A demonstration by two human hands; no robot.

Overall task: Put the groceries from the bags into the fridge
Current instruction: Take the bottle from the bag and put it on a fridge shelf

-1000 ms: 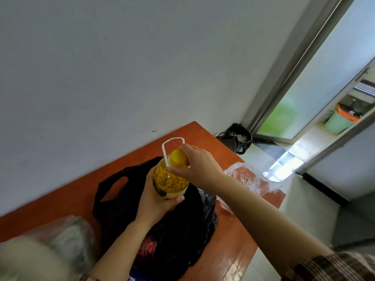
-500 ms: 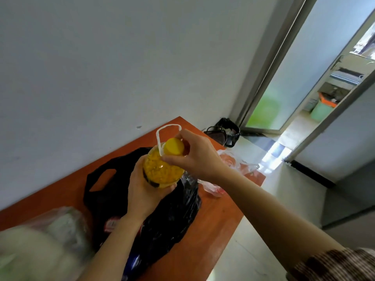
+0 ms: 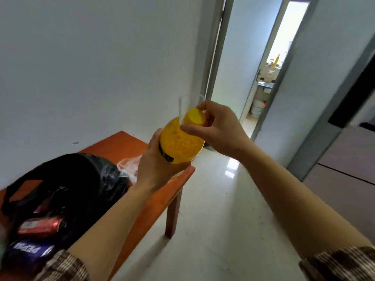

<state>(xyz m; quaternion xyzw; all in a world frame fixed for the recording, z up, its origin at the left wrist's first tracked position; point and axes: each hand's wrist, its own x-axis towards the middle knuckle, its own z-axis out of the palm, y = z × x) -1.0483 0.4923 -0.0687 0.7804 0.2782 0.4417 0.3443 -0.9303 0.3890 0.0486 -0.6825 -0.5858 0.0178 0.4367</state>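
Observation:
A yellow oil bottle with a yellow cap and a clear carry handle is held up in the air past the table's right end. My left hand cups its body from below. My right hand grips its neck just under the cap. A black plastic bag lies open on the orange table, showing a red packet and a blue Pepsi pack. A clear plastic bag lies beside it. The fridge front stands at the right edge.
A white wall runs behind the table. An open doorway leads to another room with cluttered shelves. The glossy pale floor stretches between the table and the fridge.
Both hands have lifted the oil bottle out of the black bag and carried it rightward, off the table's end. My view has swung right toward the doorway and fridge.

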